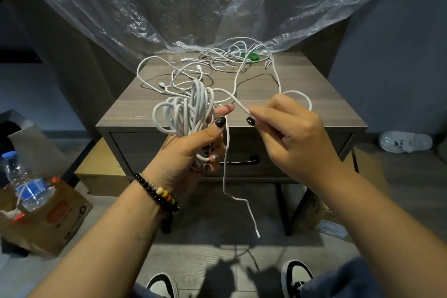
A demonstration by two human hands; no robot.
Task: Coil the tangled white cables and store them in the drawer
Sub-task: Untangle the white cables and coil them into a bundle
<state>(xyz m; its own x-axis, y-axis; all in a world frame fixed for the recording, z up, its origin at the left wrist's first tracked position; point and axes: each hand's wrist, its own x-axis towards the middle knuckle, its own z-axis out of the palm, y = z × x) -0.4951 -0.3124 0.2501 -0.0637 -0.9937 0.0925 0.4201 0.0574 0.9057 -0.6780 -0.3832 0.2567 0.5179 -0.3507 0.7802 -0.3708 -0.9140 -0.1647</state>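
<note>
Above the grey wood-grain tabletop (242,109): left hand (193,150), grip curled round a looped bundle of smooth white round cables (186,109); right hand (290,128) pinching one white strand (238,102). No legible writing.

Nails: the left hand (193,145) and right hand (290,133) are wearing dark polish with pale specks.
Left wrist: a bracelet (157,192) of black beads is circling it, showing cream, yellow, red and green beads.
Arms: both are showing bare, no sleeves.
Feet: black-and-white sneakers (296,276) are being worn.
Legs: dark blue fabric is covering them.
</note>
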